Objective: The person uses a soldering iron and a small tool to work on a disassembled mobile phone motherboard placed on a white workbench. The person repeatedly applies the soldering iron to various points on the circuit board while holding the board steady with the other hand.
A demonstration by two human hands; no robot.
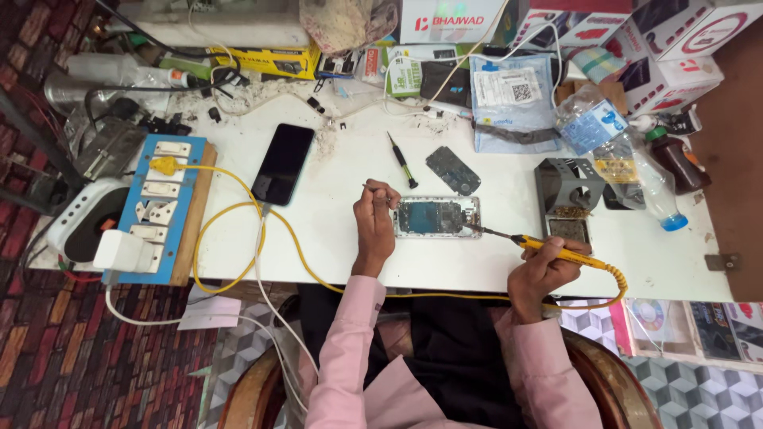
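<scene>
An opened phone (436,217) with its blue circuit board exposed lies on the white table (342,238). My right hand (543,274) grips a yellow soldering iron (548,249), whose tip touches the phone's right end. My left hand (376,218) pinches a thin metal tool, likely tweezers (380,191), at the phone's left end. A yellow cable (238,208) runs from the iron to a blue switchboard (163,208).
A black phone (283,163) lies to the left, a small screwdriver (402,160) and a dark cover plate (453,170) behind the work. A grey iron stand (569,191), a plastic bottle (648,183), boxes and clutter line the back and right.
</scene>
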